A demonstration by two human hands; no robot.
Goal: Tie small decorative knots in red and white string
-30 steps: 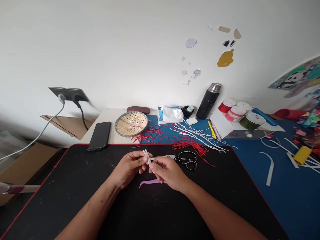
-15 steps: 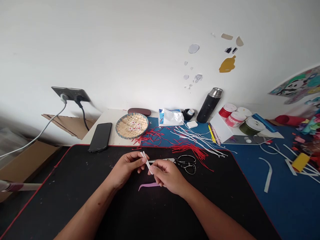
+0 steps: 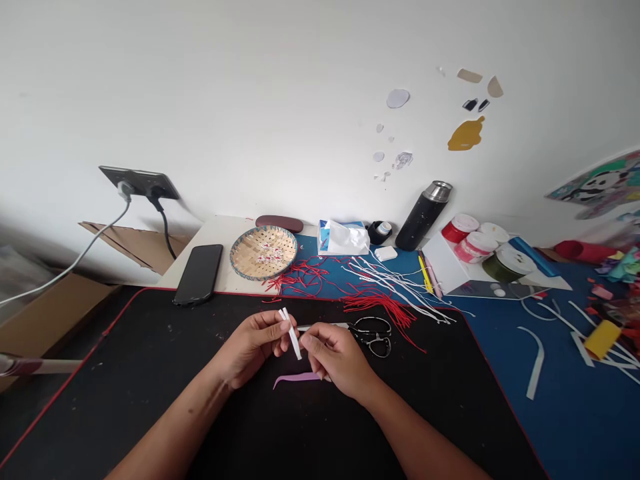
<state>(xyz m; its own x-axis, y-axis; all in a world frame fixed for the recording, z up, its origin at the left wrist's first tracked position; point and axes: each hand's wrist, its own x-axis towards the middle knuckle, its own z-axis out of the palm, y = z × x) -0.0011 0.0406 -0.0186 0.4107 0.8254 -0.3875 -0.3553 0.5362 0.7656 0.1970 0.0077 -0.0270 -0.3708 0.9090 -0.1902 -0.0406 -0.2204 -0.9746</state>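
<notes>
White folded paper strip (image 3: 291, 333) stands at lower centre of the frame, pinched by the curled fingers of our left hand (image 3: 253, 348); our right hand (image 3: 340, 360) half-closes beside its lower end, contact hard to tell. Black-handled scissors (image 3: 373, 335) lie just beyond, lilac bent-tipped tweezers (image 3: 297, 380) below, and red cords (image 3: 385, 310) cross the upper edge of our black red-edged mat (image 3: 100, 400), which spreads wide around both forearms.

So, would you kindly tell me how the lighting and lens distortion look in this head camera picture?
In the head view, the white wall is bright and even, the wide lens bows the edges of the black desk mat, and the left hand and right hand look fairly sharp.
</notes>
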